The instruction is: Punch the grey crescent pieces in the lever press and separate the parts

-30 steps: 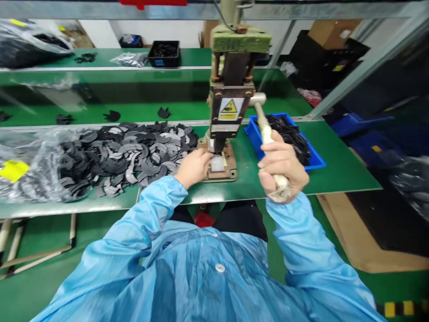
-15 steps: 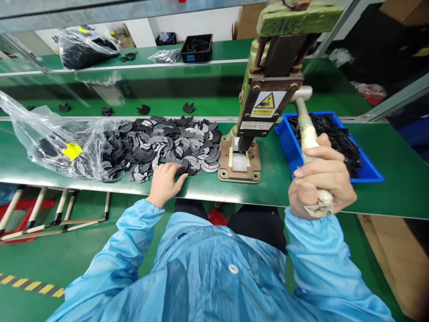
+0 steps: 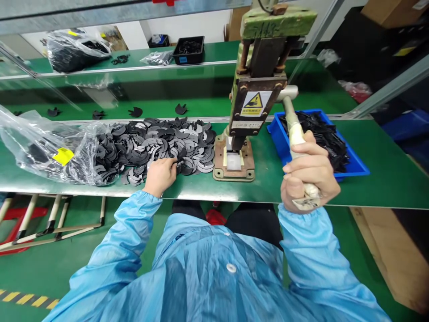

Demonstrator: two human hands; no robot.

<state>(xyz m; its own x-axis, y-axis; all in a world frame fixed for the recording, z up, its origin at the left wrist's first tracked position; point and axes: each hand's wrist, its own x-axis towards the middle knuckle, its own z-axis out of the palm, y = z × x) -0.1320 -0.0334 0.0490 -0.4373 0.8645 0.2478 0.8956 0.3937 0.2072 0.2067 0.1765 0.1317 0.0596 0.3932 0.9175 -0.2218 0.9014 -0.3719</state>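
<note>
My left hand [image 3: 161,174] is at the near edge of a heap of flat, curved black plastic parts [image 3: 150,138]. Its thumb and fingers are pinched together on one dark plastic part [image 3: 181,154], partly hidden by the fingers. My right hand [image 3: 310,172] is wrapped round the taped lever handle [image 3: 295,132] of a green hand press [image 3: 252,96]. Under the press's ram, a pale block [image 3: 233,161] sits on the brown base plate [image 3: 248,163].
A blue bin [image 3: 358,170] of long black parts stands right of the press. Left of the heap lies a clear plastic bag [image 3: 72,165] with a yellow label. Several single parts lie along the back strip. A black tray [image 3: 189,58] stands on the rear shelf.
My left hand's fingers have closed together on a black part from the heap. My right hand stays on the lever. The whole view has shifted slightly.
</note>
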